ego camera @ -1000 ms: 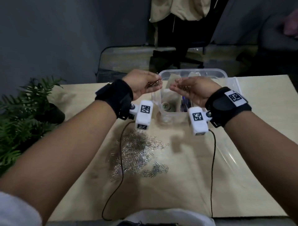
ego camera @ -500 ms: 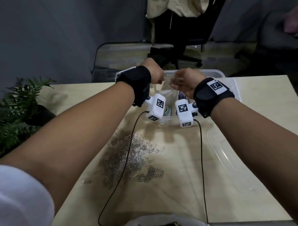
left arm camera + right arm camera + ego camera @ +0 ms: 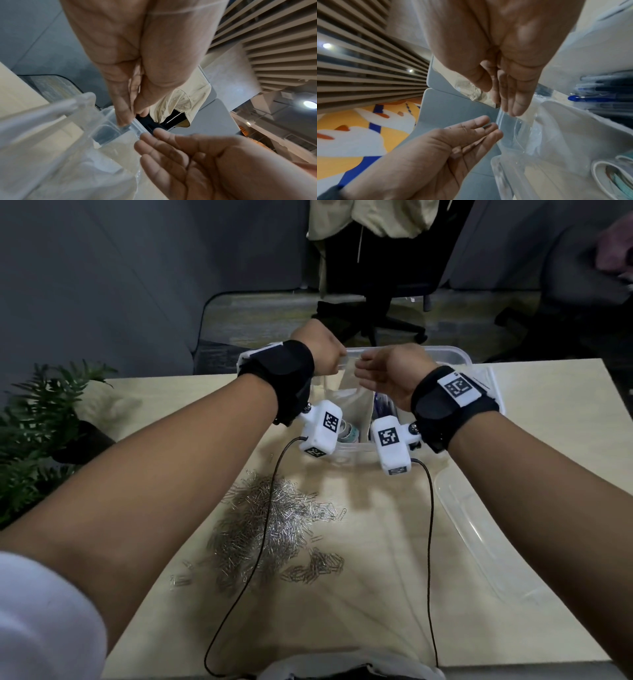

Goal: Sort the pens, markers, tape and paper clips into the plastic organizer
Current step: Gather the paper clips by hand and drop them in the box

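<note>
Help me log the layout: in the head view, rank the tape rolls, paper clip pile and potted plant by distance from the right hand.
1. Tape rolls, inside the organizer, just below the right hand.
2. Paper clip pile, mid-table, nearer the person.
3. Potted plant, far left edge.

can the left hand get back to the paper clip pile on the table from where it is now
Probably yes. The left hand is up over the plastic organizer, and the paper clip pile lies uncovered on the table below that forearm; only the thin wrist-camera cable crosses it.
</note>
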